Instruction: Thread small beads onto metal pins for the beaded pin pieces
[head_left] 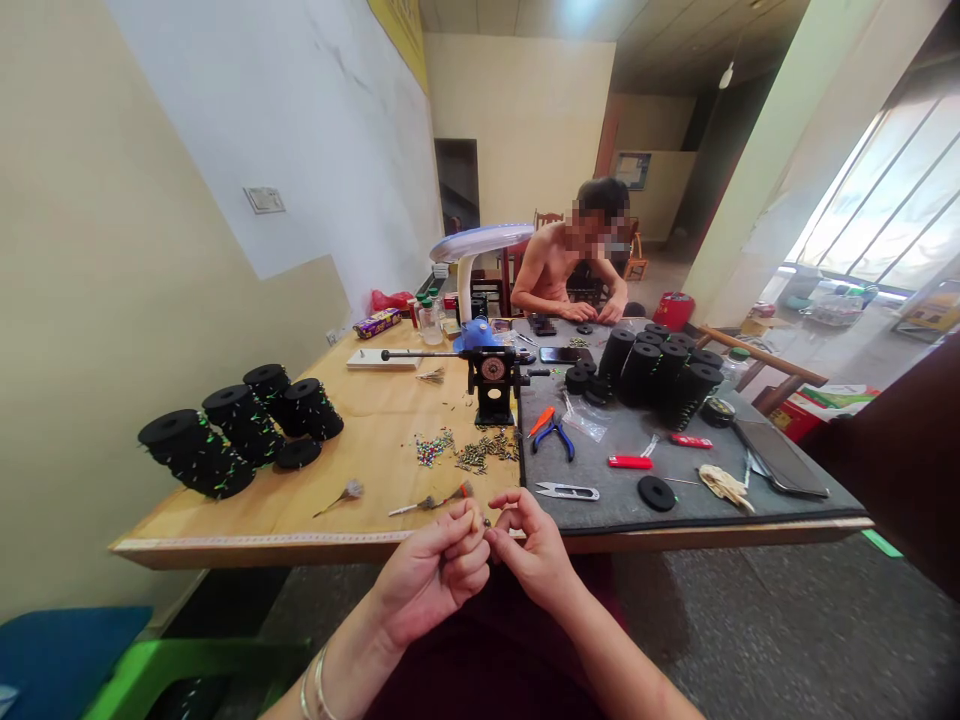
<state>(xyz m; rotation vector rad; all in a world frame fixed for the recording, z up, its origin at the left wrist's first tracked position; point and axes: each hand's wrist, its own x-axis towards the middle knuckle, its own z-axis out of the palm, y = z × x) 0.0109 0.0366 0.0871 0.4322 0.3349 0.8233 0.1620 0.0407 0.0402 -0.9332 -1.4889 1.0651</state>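
Observation:
My left hand (435,572) and my right hand (534,548) meet just below the front edge of the wooden table (315,510). Both are closed in a pinch on one tiny piece (484,523) held between their fingertips; it is too small to name. Two bangles sit on my left wrist. On the table right above my hands lie feathered sticks (431,503), a pile of small metal bits (480,452) and white thread snips (568,490). A small black vise (493,378) stands behind them.
Black foam spools (225,430) stuck with small pieces sit at the left; more black spools (660,370) stand on the grey mat (675,510). Blue-handled pliers (553,432), red tools (630,461), a phone (780,458) lie there. A person (577,270) works at the far end beside a lamp (476,250).

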